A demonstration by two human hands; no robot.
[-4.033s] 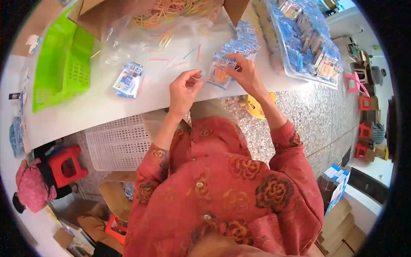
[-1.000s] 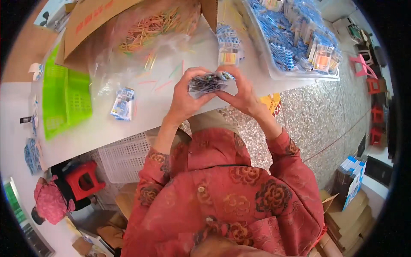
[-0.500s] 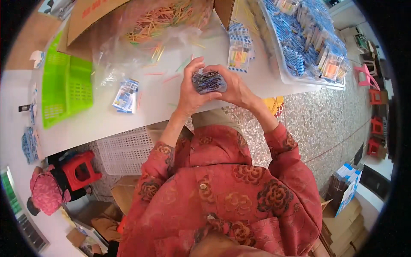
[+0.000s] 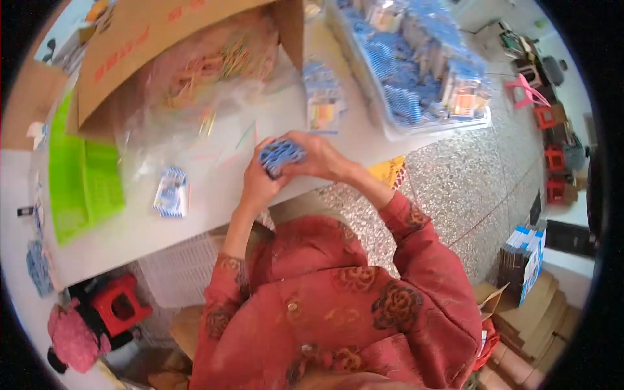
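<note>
Both my hands are closed round a stack of small blue-and-white packets (image 4: 281,156), held just over the near edge of the table (image 4: 214,188). My left hand (image 4: 259,188) wraps the stack's left and lower side. From the right, my right hand (image 4: 323,159) grips it, its fingers over the far side. The wavy, striped ends of the packets face up. To the left lies a flat blue-and-white packet (image 4: 171,193). Farther off, past my hands, several more packets (image 4: 324,110) lie overlapped in a row.
An open cardboard box (image 4: 188,36) lined with clear plastic holds many thin coloured sticks (image 4: 208,71); a few lie loose on the table. A green basket (image 4: 91,188) stands at left, a clear tub (image 4: 429,133) of packets at right. Behind at left, a person (image 4: 75,341) is near a red stool (image 4: 122,305).
The stack has turned in my hands: its ends looked dark before and now show blue-and-white stripes. The whole view has shifted, with the table things lower and the tub farther left.
</note>
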